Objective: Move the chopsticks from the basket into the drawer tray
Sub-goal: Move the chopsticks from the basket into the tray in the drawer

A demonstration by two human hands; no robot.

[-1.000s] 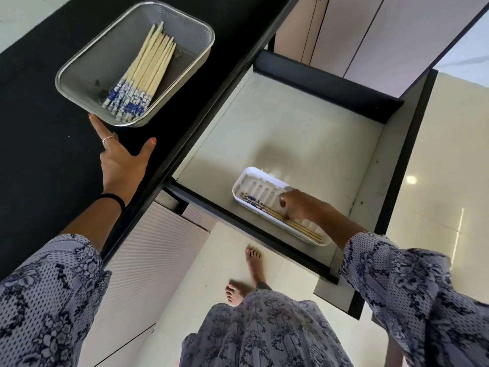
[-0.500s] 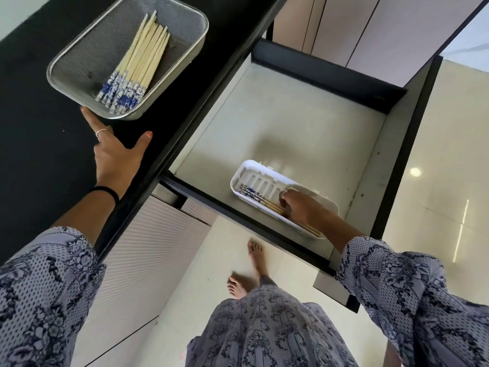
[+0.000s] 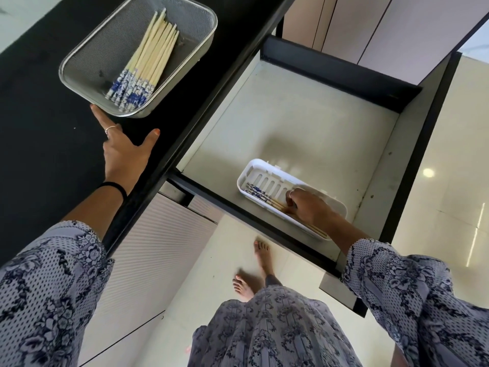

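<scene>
A metal mesh basket stands on the black counter and holds several pale chopsticks with blue-and-white ends. My left hand lies flat on the counter, fingers spread, one fingertip touching the basket's near rim. In the open drawer sits a white slotted tray with a few chopsticks lying along its near side. My right hand rests inside the tray, fingers curled down onto those chopsticks; it hides their middle part.
The drawer has a pale floor and dark walls, and juts out over a glossy tiled floor. The black counter runs along the left. My bare feet stand below the drawer front.
My right hand has stayed in the tray on the chopsticks, shifting only slightly. My left hand has stayed on the counter by the basket. The view has shifted a little.
</scene>
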